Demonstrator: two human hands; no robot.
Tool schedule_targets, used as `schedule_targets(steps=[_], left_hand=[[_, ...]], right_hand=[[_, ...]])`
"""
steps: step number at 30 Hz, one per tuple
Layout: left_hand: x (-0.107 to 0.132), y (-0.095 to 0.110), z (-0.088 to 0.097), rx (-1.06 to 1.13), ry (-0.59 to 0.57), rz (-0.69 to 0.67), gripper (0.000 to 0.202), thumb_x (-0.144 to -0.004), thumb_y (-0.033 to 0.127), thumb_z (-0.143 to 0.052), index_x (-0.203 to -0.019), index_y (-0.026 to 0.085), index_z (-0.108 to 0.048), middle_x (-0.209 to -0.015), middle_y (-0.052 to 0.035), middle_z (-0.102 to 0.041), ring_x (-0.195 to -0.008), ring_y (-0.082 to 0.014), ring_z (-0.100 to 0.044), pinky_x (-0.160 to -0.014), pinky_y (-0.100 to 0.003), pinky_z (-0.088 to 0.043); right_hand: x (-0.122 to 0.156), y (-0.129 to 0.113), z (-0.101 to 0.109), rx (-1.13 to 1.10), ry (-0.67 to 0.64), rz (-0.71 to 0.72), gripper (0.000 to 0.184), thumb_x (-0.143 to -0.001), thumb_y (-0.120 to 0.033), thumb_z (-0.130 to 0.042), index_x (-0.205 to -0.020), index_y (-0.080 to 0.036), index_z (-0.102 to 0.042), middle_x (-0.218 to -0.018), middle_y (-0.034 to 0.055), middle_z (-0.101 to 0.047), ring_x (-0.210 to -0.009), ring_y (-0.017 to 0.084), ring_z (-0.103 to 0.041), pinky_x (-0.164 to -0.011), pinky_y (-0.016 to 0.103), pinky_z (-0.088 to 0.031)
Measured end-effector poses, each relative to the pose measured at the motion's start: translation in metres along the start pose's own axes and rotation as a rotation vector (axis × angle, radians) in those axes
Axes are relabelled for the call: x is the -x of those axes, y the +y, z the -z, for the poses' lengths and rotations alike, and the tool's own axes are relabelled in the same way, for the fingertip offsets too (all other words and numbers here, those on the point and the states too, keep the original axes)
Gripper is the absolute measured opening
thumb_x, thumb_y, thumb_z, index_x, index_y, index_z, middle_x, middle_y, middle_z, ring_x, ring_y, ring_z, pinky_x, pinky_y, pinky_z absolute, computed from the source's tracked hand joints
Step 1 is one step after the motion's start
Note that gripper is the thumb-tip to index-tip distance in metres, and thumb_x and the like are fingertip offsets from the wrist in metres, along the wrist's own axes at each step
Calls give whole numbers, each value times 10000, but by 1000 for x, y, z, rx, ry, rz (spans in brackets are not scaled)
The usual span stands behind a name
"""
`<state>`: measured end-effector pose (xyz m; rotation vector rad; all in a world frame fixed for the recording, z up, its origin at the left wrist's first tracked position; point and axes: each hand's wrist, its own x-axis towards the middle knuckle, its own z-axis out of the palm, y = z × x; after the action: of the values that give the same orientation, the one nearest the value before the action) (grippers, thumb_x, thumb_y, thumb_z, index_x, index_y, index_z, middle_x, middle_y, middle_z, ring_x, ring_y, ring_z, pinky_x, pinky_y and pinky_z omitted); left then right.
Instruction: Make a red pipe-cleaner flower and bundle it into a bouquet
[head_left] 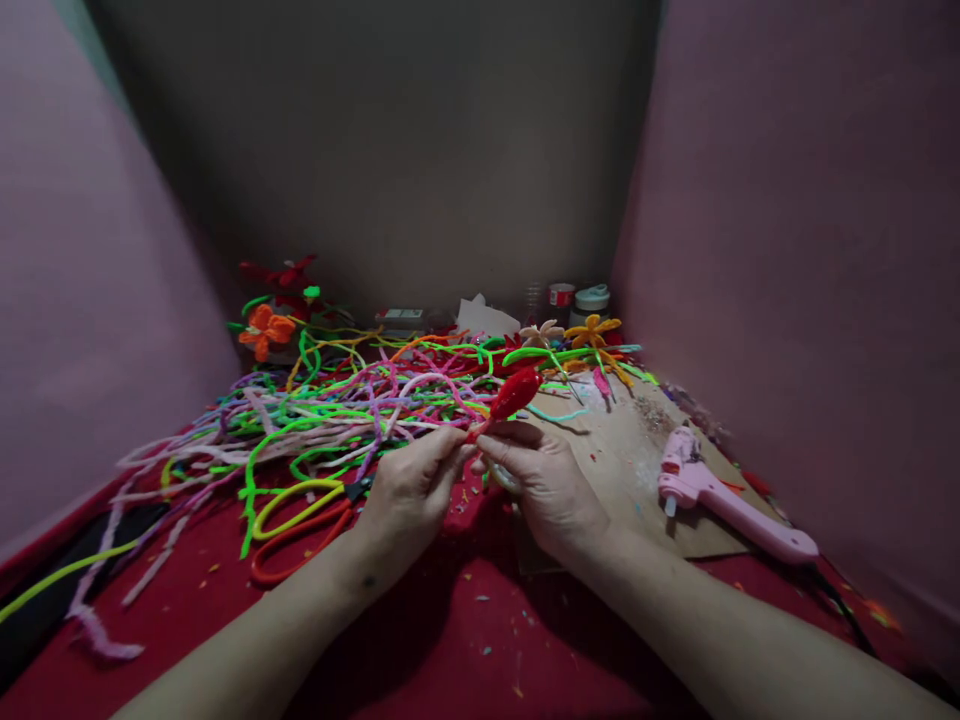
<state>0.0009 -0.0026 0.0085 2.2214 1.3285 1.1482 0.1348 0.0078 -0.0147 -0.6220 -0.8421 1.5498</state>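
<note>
Both hands meet at the middle of the red cloth (465, 640). My left hand (409, 490) and my right hand (544, 480) pinch the lower end of a red pipe-cleaner petal (514, 393) that sticks up and to the right between them. Fingers of both hands are closed on its stem. Behind the hands lies a big tangle of pipe cleaners (337, 410) in green, pink, white and yellow. Something pale shows under my right hand, and I cannot make it out.
A pink glue gun (720, 495) lies on a sheet of cardboard (622, 450) to the right. Finished pipe-cleaner flowers sit at the back: orange (264, 330), yellow (592, 330), beige (541, 333). Small jars (577, 300) stand by the back wall. Pink walls close in both sides.
</note>
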Motion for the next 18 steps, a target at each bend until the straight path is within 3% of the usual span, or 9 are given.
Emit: schedule_targets(steps=[7,13,18], left_hand=[[-4,4,3,601,-178,429,254,-776,340,-562,-619,152,-497,-502,62,-388,-416,-40,-299,-393,-160,-220],[-5,0,5,923,-310,557,279,-796,341,-570,-620,152,-462,-449,75,-389,-320,-4,-218,-336,-136,-165],[-6,-4,9,1095,-425,648,137,-806,315,-570,-821,183,-542,-462,90,-403,-305,10,-138,-312,-109,-147]], right_hand=[[1,-3,-2,-31,-26,54,97,-595,-202,-746,-670,-191,-686,-664,-16,-652,-591,109,-540,-629,265,-428],[-1,-2,1,-98,-112,-17,103,-627,-177,-735,-716,-186,-684,-623,-34,-630,-534,73,-509,-543,214,-375],[-2,-3,3,-130,-219,-111,119,-657,-211,-725,-765,-175,-690,-644,-17,-642,-561,83,-548,-572,219,-399]])
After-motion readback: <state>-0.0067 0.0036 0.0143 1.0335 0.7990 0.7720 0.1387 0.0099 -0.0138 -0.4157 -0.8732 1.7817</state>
